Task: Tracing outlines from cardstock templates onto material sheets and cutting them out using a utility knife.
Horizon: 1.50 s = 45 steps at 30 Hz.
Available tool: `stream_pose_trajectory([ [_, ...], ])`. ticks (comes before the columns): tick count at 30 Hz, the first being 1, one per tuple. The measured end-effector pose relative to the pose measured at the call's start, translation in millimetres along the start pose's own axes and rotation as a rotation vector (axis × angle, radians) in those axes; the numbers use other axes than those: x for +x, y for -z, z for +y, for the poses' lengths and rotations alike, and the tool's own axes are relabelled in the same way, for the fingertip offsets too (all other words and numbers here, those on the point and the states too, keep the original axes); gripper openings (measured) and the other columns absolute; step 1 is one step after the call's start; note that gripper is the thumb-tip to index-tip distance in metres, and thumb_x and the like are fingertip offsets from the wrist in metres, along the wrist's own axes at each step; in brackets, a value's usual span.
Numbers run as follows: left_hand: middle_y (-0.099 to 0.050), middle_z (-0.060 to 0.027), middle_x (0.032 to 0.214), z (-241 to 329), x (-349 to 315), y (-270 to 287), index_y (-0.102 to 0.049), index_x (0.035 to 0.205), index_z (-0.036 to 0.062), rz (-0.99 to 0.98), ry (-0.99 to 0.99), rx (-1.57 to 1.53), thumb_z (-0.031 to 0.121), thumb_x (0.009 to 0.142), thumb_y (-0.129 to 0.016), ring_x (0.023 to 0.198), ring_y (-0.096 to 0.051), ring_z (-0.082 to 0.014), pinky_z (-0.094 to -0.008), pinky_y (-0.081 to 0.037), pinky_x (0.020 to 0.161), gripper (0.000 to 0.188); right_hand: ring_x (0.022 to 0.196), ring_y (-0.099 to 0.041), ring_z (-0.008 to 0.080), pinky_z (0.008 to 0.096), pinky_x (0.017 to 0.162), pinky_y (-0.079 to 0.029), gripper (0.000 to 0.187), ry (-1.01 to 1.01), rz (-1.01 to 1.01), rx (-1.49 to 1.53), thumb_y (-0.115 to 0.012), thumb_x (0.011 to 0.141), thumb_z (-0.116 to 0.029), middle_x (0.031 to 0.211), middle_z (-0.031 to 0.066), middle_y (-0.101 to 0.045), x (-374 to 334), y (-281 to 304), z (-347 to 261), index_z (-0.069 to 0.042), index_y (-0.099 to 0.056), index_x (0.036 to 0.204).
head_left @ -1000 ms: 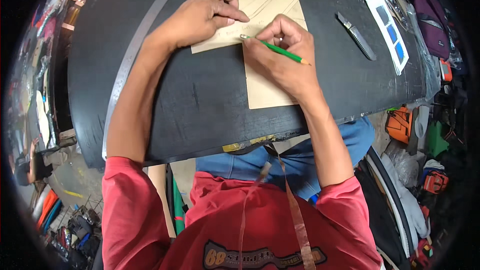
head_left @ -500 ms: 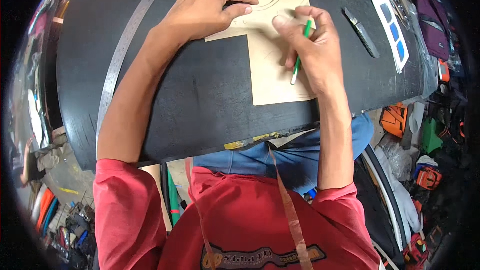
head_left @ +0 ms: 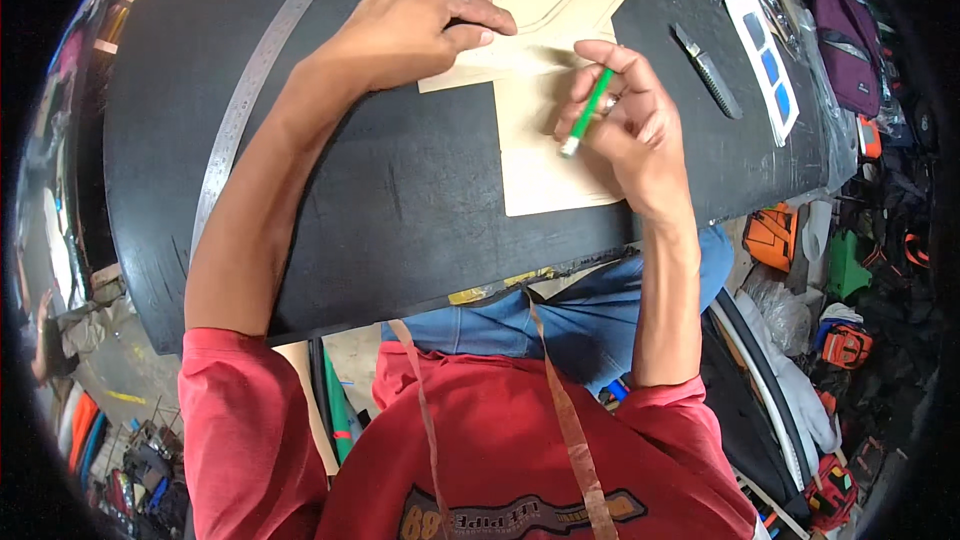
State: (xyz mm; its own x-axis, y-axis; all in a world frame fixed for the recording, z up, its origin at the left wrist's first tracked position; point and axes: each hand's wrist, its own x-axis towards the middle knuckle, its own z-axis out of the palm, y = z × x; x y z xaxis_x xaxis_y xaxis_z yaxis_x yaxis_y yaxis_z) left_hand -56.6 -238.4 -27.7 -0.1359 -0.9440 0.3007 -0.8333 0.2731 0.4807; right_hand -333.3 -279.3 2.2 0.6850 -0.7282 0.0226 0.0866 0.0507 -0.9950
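Several flat pieces of tan card lie overlapped on a black tabletop, among them a long upright card sheet (head_left: 545, 165) and a slanted card piece (head_left: 590, 0) with a line drawn along its edge. My left hand (head_left: 425, 25) rests on the cards, fingers pressing on them near the curved edge of the slanted piece; a ring is on one finger. My right hand (head_left: 635, 125) is raised over the sheet's right side, holding a green pencil (head_left: 590, 110) between its fingers, tilted, with its pale end toward me.
A long metal ruler (head_left: 255, 90) lies left of my left arm. To the right are a utility knife (head_left: 706, 70) and a white sheet with blue shapes (head_left: 765, 70). Beyond the table (head_left: 380, 230) sit a purple bag (head_left: 845, 50) and an orange bag (head_left: 770, 235). A tape measure (head_left: 570, 420) hangs over my shirt.
The green pencil has turned in my right hand, and that hand's fingers have shifted around it. My left hand stays on the cards. The whole view has moved slightly.
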Motion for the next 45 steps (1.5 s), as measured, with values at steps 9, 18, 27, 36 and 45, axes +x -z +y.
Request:
stream_pose_trajectory([
  [9, -0.062, -0.0034, 0.115, 4, -3, -8, -0.084, 0.125, 0.0207, 0.073, 0.032, 0.078, 0.038, 0.102, -0.072, 0.110, -0.057, -0.0247, -0.0392, -0.045, 0.108, 0.031, 0.066, -0.050, 0.0057, 0.0256, 0.061, -0.038, 0.055, 0.026, 0.149, -0.321, -0.052, 0.115, -0.052, 0.070, -0.0027, -0.051, 12, -21, -7, -0.002, -0.071, 0.125],
  [18, -0.060, -0.0031, 0.110, 4, 1, -12, -0.084, 0.128, 0.0237, 0.109, 0.029, 0.123, 0.041, 0.104, -0.069, 0.107, -0.058, -0.0229, -0.0381, -0.041, 0.104, 0.033, 0.065, -0.062, 0.0056, 0.0216, 0.058, -0.047, 0.011, 0.078, 0.276, -0.160, -0.069, 0.105, -0.008, 0.081, 0.0035, -0.071, 30, -28, 16, 0.002, -0.073, 0.109],
  [27, -0.064, -0.0099, 0.116, -17, 2, -1, -0.086, 0.119, 0.0187, 0.243, -0.531, -0.427, 0.029, 0.096, -0.072, 0.113, -0.055, -0.0282, -0.0416, -0.042, 0.105, 0.030, 0.059, -0.048, 0.0025, 0.0244, 0.053, -0.038, 0.017, 0.371, 0.211, -0.514, -0.082, 0.084, -0.005, 0.064, -0.0025, -0.058, 32, -20, 40, -0.004, -0.068, 0.075],
  [36, -0.061, -0.0078, 0.118, 33, 15, 33, -0.087, 0.119, 0.0206, -0.256, 0.249, -0.094, 0.031, 0.094, -0.070, 0.115, -0.050, -0.0251, -0.0404, -0.038, 0.105, 0.033, 0.068, -0.055, 0.0027, 0.0231, 0.060, -0.042, 0.015, 0.254, 0.139, -0.587, -0.086, 0.088, -0.004, 0.073, -0.0027, -0.065, 26, -14, 35, -0.002, -0.073, 0.080],
  [45, -0.063, -0.0071, 0.118, 21, 10, 23, -0.087, 0.118, 0.0200, -0.215, 0.192, -0.061, 0.031, 0.093, -0.071, 0.116, -0.051, -0.0248, -0.0402, -0.037, 0.106, 0.033, 0.066, -0.049, 0.0030, 0.0244, 0.058, -0.037, 0.019, 0.292, 0.133, -0.589, -0.087, 0.086, -0.006, 0.069, -0.0033, -0.059, 27, -12, 36, -0.002, -0.070, 0.077],
])
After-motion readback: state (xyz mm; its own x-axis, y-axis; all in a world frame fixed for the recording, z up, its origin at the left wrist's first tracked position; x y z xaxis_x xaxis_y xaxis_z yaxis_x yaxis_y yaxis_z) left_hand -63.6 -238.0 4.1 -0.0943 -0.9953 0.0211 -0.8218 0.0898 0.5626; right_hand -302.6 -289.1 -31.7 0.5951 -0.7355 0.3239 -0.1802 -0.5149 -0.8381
